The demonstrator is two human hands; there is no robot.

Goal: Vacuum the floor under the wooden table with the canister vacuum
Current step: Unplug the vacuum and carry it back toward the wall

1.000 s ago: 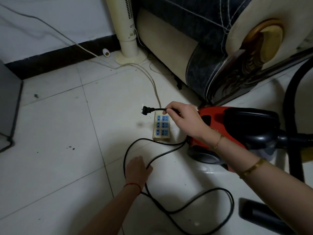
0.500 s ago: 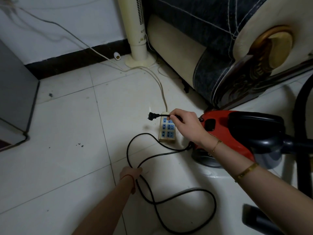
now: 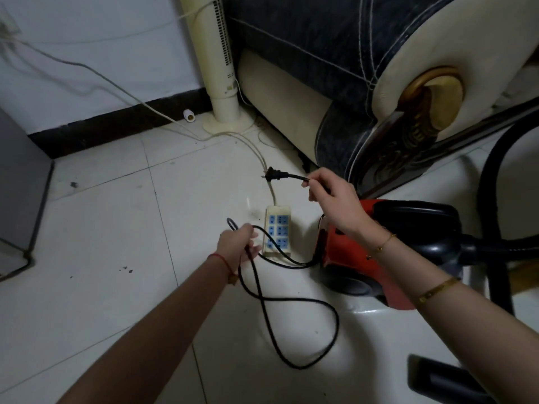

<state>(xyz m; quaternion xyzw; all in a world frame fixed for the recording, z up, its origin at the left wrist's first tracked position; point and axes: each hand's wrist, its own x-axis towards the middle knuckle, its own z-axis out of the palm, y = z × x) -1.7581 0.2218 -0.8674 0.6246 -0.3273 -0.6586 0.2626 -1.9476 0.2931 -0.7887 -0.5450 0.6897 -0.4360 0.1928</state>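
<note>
A red and black canister vacuum (image 3: 388, 243) sits on the white tiled floor at the right, its black hose (image 3: 495, 199) arching up beside it. Its black power cord (image 3: 291, 330) loops loosely over the tiles. My right hand (image 3: 332, 199) pinches the cord just behind the black plug (image 3: 274, 174), which hangs in the air above and beyond a white power strip (image 3: 277, 231) with blue sockets. My left hand (image 3: 239, 246) is closed around a lifted bend of the cord, left of the strip.
A cream tower fan (image 3: 218, 68) stands against the wall, white cables trailing to the strip. A dark blue and cream sofa (image 3: 364, 68) fills the upper right. A grey cabinet (image 3: 20, 185) stands at the left edge. A black nozzle (image 3: 443, 380) lies bottom right.
My left hand has closed on the cord and lifted a bend of it off the floor. My right hand has raised the plug higher, away from the power strip.
</note>
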